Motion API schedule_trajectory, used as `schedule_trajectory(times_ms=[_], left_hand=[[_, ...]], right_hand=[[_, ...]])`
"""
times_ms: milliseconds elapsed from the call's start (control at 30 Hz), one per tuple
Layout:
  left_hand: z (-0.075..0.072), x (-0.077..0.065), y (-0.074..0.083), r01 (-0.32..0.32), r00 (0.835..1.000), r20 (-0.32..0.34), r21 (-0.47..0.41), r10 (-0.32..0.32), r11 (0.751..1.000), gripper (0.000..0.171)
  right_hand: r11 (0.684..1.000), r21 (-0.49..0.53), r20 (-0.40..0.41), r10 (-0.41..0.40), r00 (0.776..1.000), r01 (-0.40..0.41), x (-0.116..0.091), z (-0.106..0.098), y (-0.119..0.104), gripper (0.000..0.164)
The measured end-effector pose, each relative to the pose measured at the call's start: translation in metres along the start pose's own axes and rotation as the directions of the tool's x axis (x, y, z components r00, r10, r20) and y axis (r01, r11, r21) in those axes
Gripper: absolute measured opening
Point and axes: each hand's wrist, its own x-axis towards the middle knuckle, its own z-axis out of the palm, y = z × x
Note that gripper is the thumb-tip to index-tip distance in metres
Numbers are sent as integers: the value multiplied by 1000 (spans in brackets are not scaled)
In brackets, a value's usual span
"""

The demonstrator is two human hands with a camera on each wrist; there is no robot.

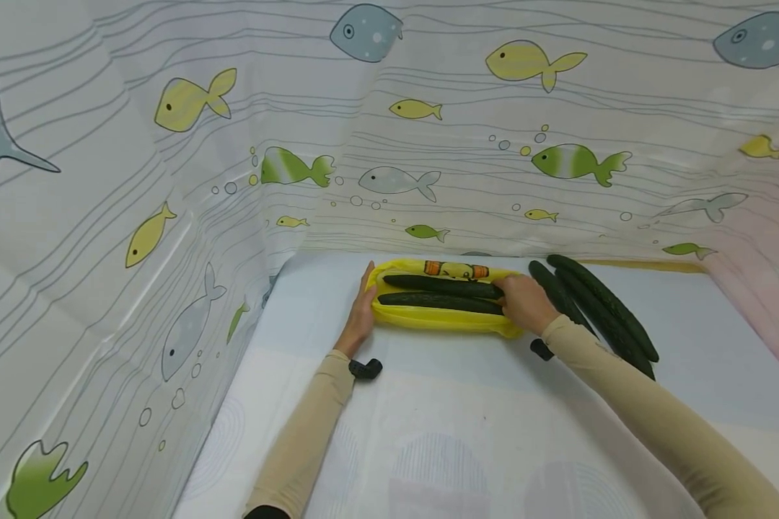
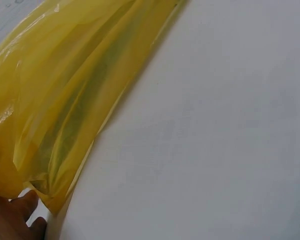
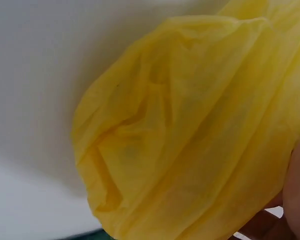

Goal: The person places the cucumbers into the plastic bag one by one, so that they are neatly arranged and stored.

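Observation:
A yellow plastic bag (image 1: 441,322) with a printed upper edge lies on the table, its opening facing up. Two dark green cucumbers lie side by side inside it, an upper cucumber (image 1: 441,285) and a lower cucumber (image 1: 438,303). My left hand (image 1: 361,315) holds the bag's left end; in the left wrist view its fingertips (image 2: 26,204) meet the bag's corner. At the other end, my right hand (image 1: 528,303) grips the bag's edge beside the cucumbers' ends. Some of its fingers are hidden. Yellow film (image 3: 190,130) fills most of the right wrist view.
Several loose cucumbers (image 1: 600,310) lie on the table just right of the bag, partly behind my right forearm. The pale table (image 1: 428,404) meets a fish-patterned curtain (image 1: 467,209) at the back and on the left side.

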Motion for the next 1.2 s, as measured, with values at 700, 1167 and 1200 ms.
schedule_trajectory(times_ms=[700,1167,1200], left_hand=[[-3,-3,6,-55,998,24,27,55,998,60],[-1,-1,2,38,999,3,11,-38,999,75],[0,-1,2,45,999,1,8,-45,999,77]], right_hand=[[997,-69,186,53,981,-41,5,8,0,39],[993,-115,212,25,977,0,-11,-9,-18,74],[993,-122,210,18,978,8,-12,-10,-19,74]])
